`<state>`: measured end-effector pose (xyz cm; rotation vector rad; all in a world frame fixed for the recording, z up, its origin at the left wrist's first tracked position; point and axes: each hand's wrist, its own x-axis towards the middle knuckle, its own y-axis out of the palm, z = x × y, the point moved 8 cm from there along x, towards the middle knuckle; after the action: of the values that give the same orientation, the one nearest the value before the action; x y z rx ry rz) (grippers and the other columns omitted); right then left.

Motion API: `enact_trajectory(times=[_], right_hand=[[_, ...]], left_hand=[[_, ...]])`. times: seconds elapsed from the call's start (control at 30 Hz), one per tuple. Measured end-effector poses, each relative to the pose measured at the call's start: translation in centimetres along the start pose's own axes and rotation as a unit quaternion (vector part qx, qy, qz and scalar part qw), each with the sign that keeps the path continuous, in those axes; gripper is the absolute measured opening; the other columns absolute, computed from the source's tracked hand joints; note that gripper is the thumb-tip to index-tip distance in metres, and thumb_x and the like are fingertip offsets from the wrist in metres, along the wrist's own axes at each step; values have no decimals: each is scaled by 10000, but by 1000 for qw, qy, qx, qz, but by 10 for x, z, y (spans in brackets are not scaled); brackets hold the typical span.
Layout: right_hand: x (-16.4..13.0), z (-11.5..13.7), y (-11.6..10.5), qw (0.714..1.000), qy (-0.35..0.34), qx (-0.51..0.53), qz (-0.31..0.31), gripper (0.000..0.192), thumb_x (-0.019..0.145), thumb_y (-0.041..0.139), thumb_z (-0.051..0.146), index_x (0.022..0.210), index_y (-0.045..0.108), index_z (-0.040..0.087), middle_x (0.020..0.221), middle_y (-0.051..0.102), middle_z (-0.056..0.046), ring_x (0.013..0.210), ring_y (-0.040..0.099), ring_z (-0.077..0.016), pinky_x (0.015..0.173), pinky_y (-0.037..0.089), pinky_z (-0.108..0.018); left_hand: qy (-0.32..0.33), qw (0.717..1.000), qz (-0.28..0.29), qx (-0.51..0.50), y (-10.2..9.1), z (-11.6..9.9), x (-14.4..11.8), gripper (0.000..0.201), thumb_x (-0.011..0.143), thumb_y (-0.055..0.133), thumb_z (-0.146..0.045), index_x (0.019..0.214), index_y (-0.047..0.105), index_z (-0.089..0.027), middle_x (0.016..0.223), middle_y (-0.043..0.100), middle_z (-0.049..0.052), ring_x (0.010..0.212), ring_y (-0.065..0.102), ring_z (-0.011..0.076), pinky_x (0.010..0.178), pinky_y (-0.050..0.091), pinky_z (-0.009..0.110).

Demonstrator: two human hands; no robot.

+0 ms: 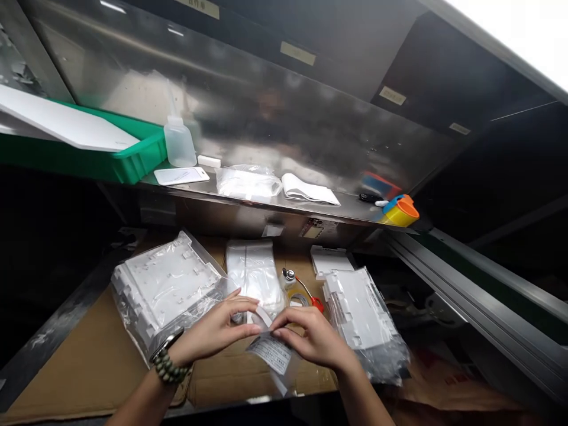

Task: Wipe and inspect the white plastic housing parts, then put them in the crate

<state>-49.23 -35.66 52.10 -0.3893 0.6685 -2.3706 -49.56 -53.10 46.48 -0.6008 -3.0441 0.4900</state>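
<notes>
Clear labelled plastic bag (273,354), white strip inside

Pretty dim down where you're working: the cardboard surface (89,361) sits in shade under the steel shelf (275,204), and the left and right sides drop off to near black. Top right corner is totally blown out white, so the strongest light comes from up there. The metal back panel (266,112) catches soft hazy reflections, with a couple of bright streaks at top left. You get glare off the plastic bags (168,290), which washes out their detail. Straight edges bow near the frame borders, typical wide-angle stretch. Your left hand (213,334) and right hand (315,337) look slightly soft, and the label print isn't readable.
</notes>
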Motion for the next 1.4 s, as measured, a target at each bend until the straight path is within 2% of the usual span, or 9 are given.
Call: enact_trajectory(times=[0.2,0.3,0.43,0.6,0.8,1.0,1.13,1.27,1.4], right_hand=[[-6,3,-10,996,26,69,-58,102,948,665,272,960,751,218,967,779,-39,916,719,-176,811,533,-269],[-16,-10,-27,972,58,164,-157,131,950,673,340,952,722,218,1168,746,-69,1050,709,-210,835,567,-290],[-40,-23,-60,917,85,156,-356,177,904,742,388,925,714,215,860,718,-17,804,678,-155,705,555,-239],[-53,-11,-80,882,65,133,-448,200,889,759,389,948,716,204,919,734,-54,828,689,-180,736,580,-279],[-13,18,-38,973,55,173,-145,131,925,703,337,894,701,210,1230,700,-92,882,686,-180,735,573,-289],[-5,3,-29,971,17,215,-105,176,857,770,350,822,709,189,817,676,-34,757,632,-158,675,522,-270],[-6,-7,-18,965,33,260,-14,228,805,812,388,795,728,177,797,686,-40,707,615,-152,639,505,-278],[-8,-9,-17,962,45,270,6,251,792,818,418,806,735,182,799,698,-42,723,635,-163,662,529,-290],[-21,-24,-56,954,76,240,-164,268,821,799,444,832,716,189,827,715,-42,724,651,-163,641,551,-276]], left_hand=[[13,985,28,-169,23,-10,-3,236,915,681,-474,924,624,-246,987,756,47,1004,692,239,914,510,347],[-15,972,-17,-235,24,-1,-5,275,963,612,-480,975,442,-264,903,788,28,882,731,206,846,534,342],[-41,952,-97,-288,12,6,-8,427,860,768,-444,988,404,-263,854,796,15,775,715,176,761,536,306],[-45,954,-154,-254,3,6,-8,478,756,865,-425,930,452,-259,778,768,-10,746,714,189,755,530,312],[51,947,-290,-126,-5,-6,-18,291,804,831,-406,772,582,-258,751,589,-29,715,598,157,692,485,264],[79,954,-15,-290,25,-20,-3,565,812,618,-768,655,613,-225,1170,655,126,1099,602,312,962,512,420],[34,976,12,-213,30,-12,14,345,861,720,-562,1077,714,-293,1498,546,103,1455,408,314,1230,255,495],[-12,954,209,-215,70,-10,25,396,700,888,-471,989,774,-226,985,776,90,973,709,281,920,539,392],[-29,978,97,-181,57,0,35,340,785,796,-538,756,733,-206,787,743,44,760,648,202,712,484,289]])
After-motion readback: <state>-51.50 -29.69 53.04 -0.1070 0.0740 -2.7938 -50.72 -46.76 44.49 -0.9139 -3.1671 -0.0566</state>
